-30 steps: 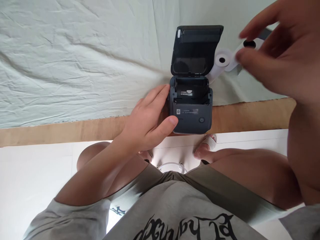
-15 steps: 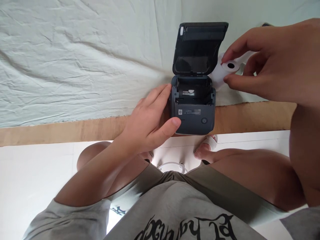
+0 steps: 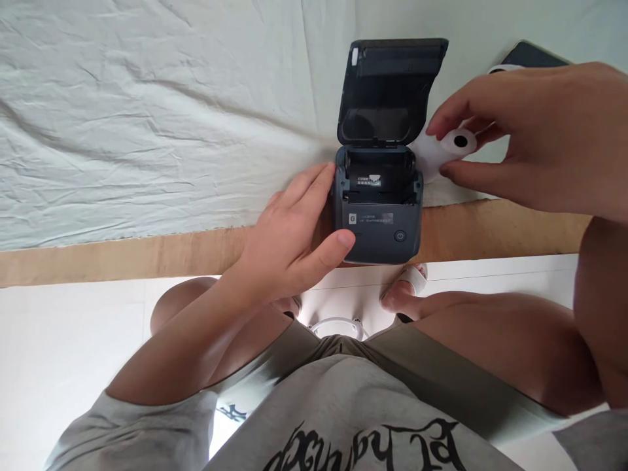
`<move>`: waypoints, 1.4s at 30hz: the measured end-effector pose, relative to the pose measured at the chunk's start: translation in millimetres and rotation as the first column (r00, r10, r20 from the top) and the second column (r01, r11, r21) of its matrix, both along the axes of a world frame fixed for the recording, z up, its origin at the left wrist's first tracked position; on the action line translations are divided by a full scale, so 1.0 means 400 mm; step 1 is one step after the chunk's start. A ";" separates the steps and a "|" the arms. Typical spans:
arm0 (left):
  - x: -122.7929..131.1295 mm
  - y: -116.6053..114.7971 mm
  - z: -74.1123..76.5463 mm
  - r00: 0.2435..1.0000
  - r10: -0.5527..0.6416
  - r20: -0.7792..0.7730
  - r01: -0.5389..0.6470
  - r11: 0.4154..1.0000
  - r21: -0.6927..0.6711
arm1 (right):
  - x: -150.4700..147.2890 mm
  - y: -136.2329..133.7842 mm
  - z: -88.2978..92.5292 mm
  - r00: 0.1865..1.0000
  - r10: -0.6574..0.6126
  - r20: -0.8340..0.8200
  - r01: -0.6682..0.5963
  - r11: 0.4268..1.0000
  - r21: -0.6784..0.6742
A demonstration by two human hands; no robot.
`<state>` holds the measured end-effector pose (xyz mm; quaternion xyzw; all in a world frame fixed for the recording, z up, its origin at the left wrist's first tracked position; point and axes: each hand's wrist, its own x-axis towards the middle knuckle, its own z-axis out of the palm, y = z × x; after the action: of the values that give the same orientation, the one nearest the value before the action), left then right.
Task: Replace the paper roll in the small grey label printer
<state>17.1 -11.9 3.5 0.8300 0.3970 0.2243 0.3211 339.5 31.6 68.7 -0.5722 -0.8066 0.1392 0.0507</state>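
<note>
Well, dark device: it sat right of centre in the frame, its front close to the near edge of the bench, its lid swung up and its hollow open to view.
White roll: it was just right of the device, its round end and dark core hole turned up toward me; whether its far end rested on the pale cloth I could not tell.
Right grip: part-closed, it had the roll between thumb and fingers near that end. A light, even squeeze seemed best, since a hard one could have creased or loosened the outer layer.
Left grip: spread and enclosing nothing, it braced the device, fingers along the left side, thumb over the front panel, well clear of the power button.
Lid side: the roll lay close by the hinge, so any shift called for care not to knock the lid.
Bench edge: a push toward me was worth avoiding, I judged.
Upper right: a dark flat object lay partly hidden behind my knuckles.
</note>
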 end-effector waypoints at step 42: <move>-0.002 -0.002 -0.002 1.000 0.006 -0.012 -0.006 1.000 0.013 | -0.031 0.009 -0.014 0.887 -0.362 -0.286 0.339 0.932 -0.128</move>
<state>16.4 -12.5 2.6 0.8323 0.3999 0.2229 0.3126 327.0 35.3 63.2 -0.6815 -0.6666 0.2444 0.1774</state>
